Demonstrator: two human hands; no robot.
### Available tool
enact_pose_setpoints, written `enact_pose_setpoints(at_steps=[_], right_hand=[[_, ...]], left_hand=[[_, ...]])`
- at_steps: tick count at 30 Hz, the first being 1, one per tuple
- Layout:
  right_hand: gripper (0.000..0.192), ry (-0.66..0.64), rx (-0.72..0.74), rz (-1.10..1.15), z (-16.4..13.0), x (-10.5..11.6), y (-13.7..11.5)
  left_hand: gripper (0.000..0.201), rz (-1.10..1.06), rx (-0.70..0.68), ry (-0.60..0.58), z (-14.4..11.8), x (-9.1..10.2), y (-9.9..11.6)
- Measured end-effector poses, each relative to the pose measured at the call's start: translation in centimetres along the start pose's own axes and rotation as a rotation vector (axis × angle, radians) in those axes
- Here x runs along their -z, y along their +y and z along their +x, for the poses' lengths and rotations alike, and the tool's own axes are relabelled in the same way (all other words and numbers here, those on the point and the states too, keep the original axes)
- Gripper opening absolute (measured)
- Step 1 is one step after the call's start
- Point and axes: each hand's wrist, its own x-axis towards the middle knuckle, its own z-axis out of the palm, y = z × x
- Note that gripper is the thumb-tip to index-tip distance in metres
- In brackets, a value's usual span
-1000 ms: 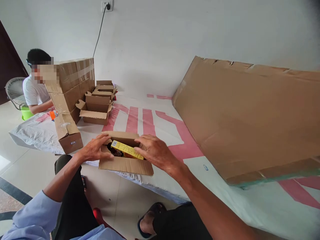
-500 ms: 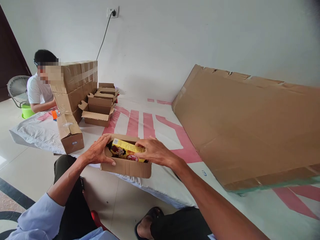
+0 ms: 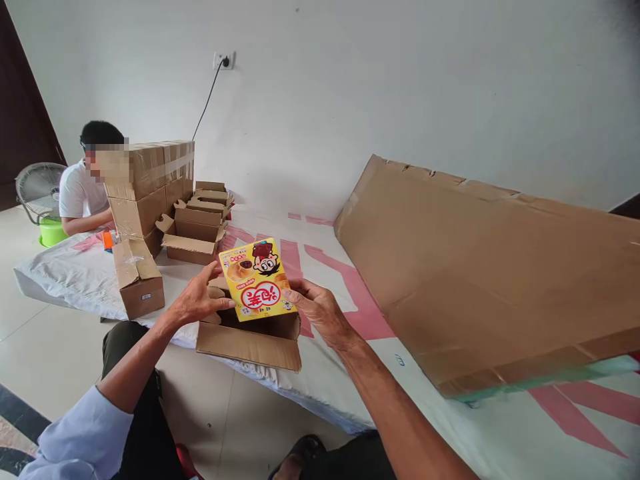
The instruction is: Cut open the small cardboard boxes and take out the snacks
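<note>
Cardboard, glossy and yellow, makes up the 1 flat snack box (image 3: 257,281), held upright above the 1 open brown carton (image 3: 249,338) at the mattress (image 3: 320,383) edge. The left hand (image 3: 197,300) pinches its left edge with the fingers closed on it; the right hand (image 3: 320,311) grips its lower right corner. Nearby lie 1 taped carton (image 3: 138,277), several open cartons (image 3: 193,230), 1 sealed stack (image 3: 150,183) and 1 large corrugated sheet (image 3: 480,273). Beyond the stack sits 1 person (image 3: 83,193).
</note>
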Motion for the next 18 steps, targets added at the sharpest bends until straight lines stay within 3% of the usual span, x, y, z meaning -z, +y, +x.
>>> enact_pose_setpoints(at_steps=[5, 7, 12, 18], right_hand=[[0.058, -0.035, 0.041, 0.000, 0.4, -0.7, -0.9], [0.058, -0.071, 0.064, -0.032, 0.6, -0.7, -2.1], [0.067, -0.173, 0.074, -0.128, 2.6, -0.9, -5.2], [0.081, -0.150, 0.103, -0.013, 4.3, -2.3, -5.6]], left_hand=[[0.096, -0.116, 0.085, 0.172, 1.9, 1.1, 1.8], [0.088, -0.130, 0.077, 0.189, 2.9, 2.0, 2.8], [0.069, -0.086, 0.102, -0.081, 4.5, 3.6, 5.5], [0.043, -0.121, 0.213, -0.253, 3.0, 2.3, 6.4]])
